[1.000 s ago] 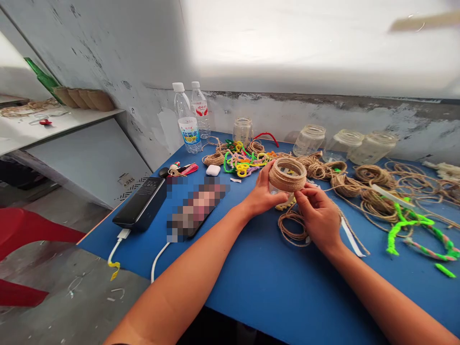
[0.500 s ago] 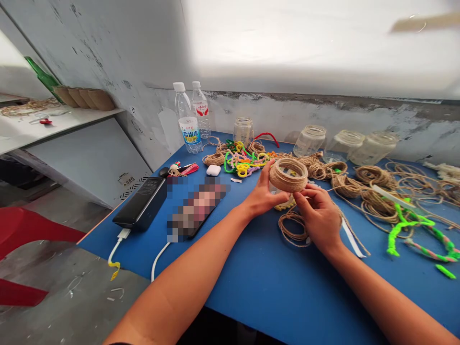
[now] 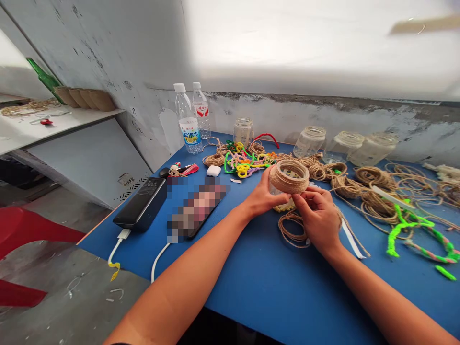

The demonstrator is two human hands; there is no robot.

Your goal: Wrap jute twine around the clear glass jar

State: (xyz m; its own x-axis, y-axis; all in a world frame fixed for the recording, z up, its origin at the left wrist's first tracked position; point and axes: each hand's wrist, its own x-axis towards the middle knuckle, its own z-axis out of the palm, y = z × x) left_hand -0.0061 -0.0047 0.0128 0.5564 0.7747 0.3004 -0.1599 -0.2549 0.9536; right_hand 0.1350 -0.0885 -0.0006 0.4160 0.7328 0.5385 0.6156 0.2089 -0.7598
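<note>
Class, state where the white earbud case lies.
In the head view, the white earbud case lies left of centre on the blue table, between the keys and the coloured pipe cleaners.

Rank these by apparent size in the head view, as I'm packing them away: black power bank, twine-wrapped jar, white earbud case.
1. black power bank: clearly largest, though it lies somewhat nearer the camera.
2. twine-wrapped jar: held up in the left hand.
3. white earbud case: smallest by far.

Beyond and to the left of the twine-wrapped jar [image 3: 289, 176] I grip: front bottle [image 3: 187, 125], blue label with white Chinese characters; rear bottle [image 3: 201, 111], red-and-white label. Both prints are too small for me to read.
</note>
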